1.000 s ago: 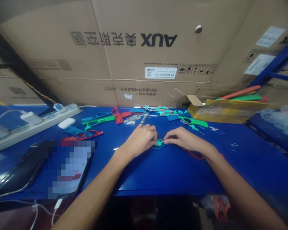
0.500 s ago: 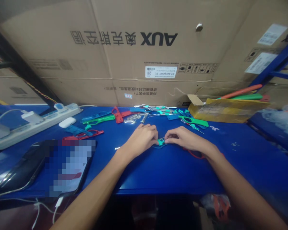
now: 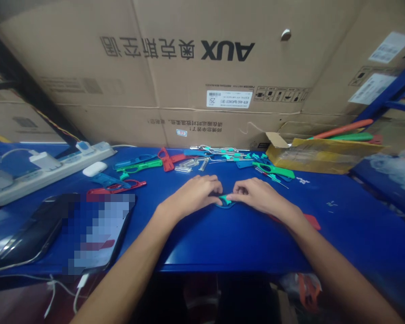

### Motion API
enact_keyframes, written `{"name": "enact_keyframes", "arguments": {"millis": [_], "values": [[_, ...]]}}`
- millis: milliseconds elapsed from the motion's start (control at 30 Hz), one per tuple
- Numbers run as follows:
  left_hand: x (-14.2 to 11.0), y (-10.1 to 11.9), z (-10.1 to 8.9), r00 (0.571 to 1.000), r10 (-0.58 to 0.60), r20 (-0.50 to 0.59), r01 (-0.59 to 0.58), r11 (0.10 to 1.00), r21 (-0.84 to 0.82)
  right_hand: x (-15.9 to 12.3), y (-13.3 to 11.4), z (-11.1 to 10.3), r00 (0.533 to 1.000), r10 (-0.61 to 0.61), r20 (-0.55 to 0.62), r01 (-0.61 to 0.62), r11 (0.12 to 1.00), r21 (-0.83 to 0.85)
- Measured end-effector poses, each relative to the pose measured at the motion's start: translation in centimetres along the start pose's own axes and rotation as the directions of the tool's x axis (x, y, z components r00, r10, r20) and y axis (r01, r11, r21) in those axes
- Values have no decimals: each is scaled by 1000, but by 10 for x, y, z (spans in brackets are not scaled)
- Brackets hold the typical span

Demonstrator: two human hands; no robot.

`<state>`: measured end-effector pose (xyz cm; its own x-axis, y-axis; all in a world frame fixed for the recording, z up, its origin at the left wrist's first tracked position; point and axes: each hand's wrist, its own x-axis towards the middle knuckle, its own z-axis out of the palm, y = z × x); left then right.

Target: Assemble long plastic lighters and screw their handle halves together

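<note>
In front of me, my left hand (image 3: 202,191) and my right hand (image 3: 251,191) meet over a blue plastic shell (image 3: 225,206) lying low at the table surface. A small teal plastic part (image 3: 226,198) sits on the shell, between my thumbs. My left hand is closed at the shell's left end, its thumb against it. The thumb of my right hand presses on the teal part, its fingers curled. Both hands partly cover the shell. A red plastic shell (image 3: 312,221) lies partly hidden beneath my right forearm.
Red, green and blue shells (image 3: 138,166) lie left of centre. Metal rods with teal parts (image 3: 226,154) are heaped at the back. A yellow-taped box (image 3: 310,155) stands back right. Left are a power strip (image 3: 67,166), a white case (image 3: 94,168) and a phone (image 3: 30,234).
My right thumb has moved left onto the teal part, and the hand has shifted slightly. More of the red shell shows beyond my right forearm. The view has tilted a little.
</note>
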<state>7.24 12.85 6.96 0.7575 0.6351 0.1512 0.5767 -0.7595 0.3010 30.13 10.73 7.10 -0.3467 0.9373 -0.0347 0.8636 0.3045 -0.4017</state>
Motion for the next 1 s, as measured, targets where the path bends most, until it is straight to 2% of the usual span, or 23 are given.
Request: {"name": "enact_keyframes", "arguments": {"millis": [100, 200, 433, 567, 767, 867, 1000], "values": [[-7, -14, -8, 998, -39, -41, 37, 998, -57, -1, -1, -1, 1000, 5, 4, -5, 1000, -9], [-12, -21, -15, 997, -72, -17, 70, 995, -74, -2, -2, -2, 1000, 3, -1, -3, 1000, -21], [-8, -9, -7, 1000, -9, 19, 11, 994, -106, -3, -3, -2, 1000, -2, -12, 2, 1000, -19], [-7, -6, -4, 993, -102, 55, 107, 991, -86, -3, -2, -2, 1000, -25, 0, 25, 1000, -3], [-12, -13, -11, 965, -204, 164, 228, 962, -148, -3, -3, -3, 1000, 2, 9, -2, 1000, -3], [-12, -16, -12, 964, -176, 199, 215, 957, -196, -3, -4, -2, 1000, -3, 6, 4, 1000, -25], [-11, -15, -13, 977, -140, 158, 176, 956, -237, -2, -4, -1, 1000, -5, 5, 6, 999, -47]]}}
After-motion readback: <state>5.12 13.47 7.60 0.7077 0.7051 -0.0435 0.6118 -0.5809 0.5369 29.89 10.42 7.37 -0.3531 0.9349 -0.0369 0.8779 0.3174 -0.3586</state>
